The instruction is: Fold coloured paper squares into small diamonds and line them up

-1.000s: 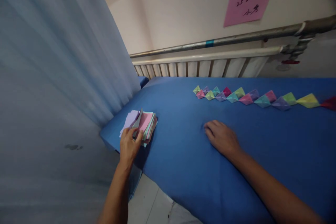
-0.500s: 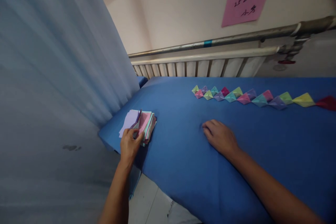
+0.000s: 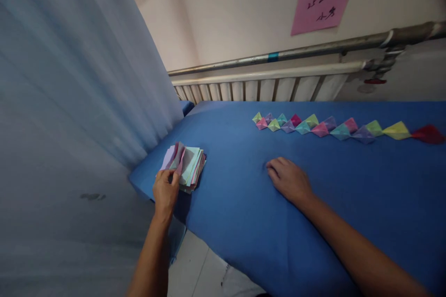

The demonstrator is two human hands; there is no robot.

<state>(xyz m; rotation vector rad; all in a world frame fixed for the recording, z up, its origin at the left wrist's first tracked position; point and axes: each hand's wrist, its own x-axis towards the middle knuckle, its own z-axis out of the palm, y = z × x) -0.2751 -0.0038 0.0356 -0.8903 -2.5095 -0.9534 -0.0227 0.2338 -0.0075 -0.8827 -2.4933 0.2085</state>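
My left hand (image 3: 166, 191) is at the near edge of a stack of coloured paper sheets (image 3: 193, 167). Its thumb and fingers pinch some sheets of paper (image 3: 178, 158), pink and greyish, which bend up and over to the left. Lilac sheets lie at the stack's left side, and a pale green sheet shows on top at the right. My right hand (image 3: 289, 180) rests on the blue cover, its fingers curled together and nothing visible in them. Beyond it lies a zigzag row of folded paper diamonds (image 3: 320, 129) in several colours.
The blue-covered bed (image 3: 237, 204) runs along a wall with a white radiator (image 3: 251, 90) and a metal pipe (image 3: 230, 62). A pale blue curtain (image 3: 87, 102) hangs on the left. A pink handwritten note (image 3: 325, 2) is on the wall. Floor tiles (image 3: 195, 264) show below.
My left hand has moved a little left, turning pink paper up and over with it. Pale green now shows where pink lay on the stack. My right hand stays in place on the cover.
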